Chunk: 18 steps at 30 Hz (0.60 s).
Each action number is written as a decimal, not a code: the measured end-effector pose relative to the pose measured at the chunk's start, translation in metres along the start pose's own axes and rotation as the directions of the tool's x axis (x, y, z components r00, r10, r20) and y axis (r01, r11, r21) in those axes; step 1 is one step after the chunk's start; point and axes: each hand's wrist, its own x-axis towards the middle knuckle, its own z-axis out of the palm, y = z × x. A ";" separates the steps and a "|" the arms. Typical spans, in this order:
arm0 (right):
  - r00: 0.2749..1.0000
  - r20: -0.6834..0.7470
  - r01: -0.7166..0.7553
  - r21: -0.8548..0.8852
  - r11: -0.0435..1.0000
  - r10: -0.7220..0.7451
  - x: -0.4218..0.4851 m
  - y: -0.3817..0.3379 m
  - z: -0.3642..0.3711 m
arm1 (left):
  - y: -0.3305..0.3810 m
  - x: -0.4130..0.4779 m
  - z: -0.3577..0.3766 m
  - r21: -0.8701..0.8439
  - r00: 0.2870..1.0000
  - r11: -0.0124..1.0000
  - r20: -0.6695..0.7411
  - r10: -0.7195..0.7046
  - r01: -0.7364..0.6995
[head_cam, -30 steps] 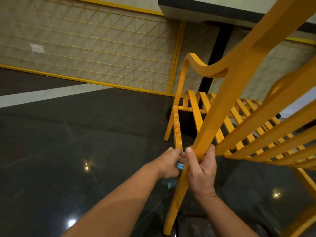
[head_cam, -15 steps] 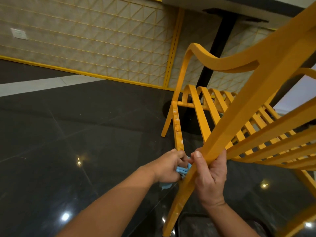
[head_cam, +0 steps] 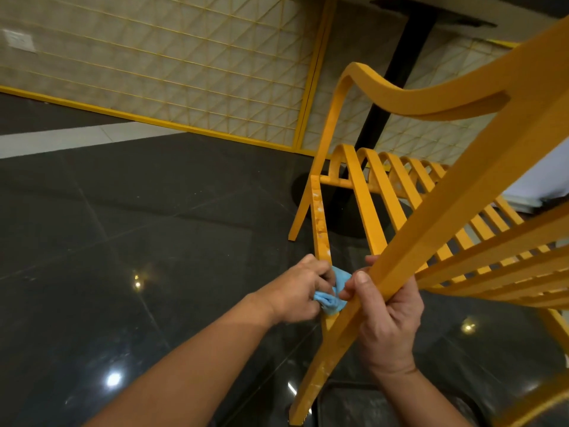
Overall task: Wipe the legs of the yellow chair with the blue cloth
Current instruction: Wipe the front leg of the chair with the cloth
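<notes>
Blue cloth (head_cam: pixel 340 280) mostly hidden by left hand (head_cam: pixel 297 291); yellow chair (head_cam: pixel 462 192) cut off, R edge.

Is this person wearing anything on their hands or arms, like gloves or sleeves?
Nothing that shows. The left hand and right hand are bare: no gloves, rings or watch in view. Both forearms are uncovered too, with no sleeve reaching into the picture.

No word, label, brand or number could be read anywhere I looked, neither on the yellow chair (head_cam: pixel 462 192) nor on the blue cloth (head_cam: pixel 331 300). The pale plate (head_cam: pixel 19 40) on the far left wall (head_cam: pixel 154 72) was too blurred to show any marking.
</notes>
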 end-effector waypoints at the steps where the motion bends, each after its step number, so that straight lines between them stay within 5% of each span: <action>1: 1.000 -0.002 0.005 0.003 1.000 -0.005 0.000 0.000 0.000 | 0.000 -0.001 0.000 -0.004 1.000 1.000 -0.001 0.003 -0.003; 18: 1.000 0.017 -0.007 0.034 0.999 0.007 0.002 0.008 -0.002 | -0.004 -0.007 0.001 0.062 0.998 0.998 -0.056 0.029 -0.026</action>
